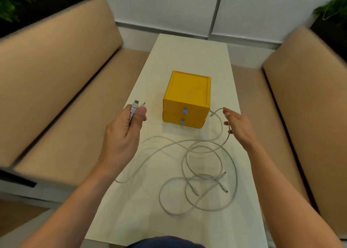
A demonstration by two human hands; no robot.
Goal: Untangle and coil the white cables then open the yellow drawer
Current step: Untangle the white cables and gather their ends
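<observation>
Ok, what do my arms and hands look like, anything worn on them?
No gloves, rings or sleeves show: the left hand and right hand are bare, as are both forearms down to the frame's edge. A tiny glint by the left wrist is too small to identify. Dark blue clothing shows at the bottom.

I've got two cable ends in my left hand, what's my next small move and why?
Probably slide the right hand along the strand draped over its fingers, pulling it free. The left hand pinches two plugs, while the white cables lie in crossed loops on the table.
</observation>
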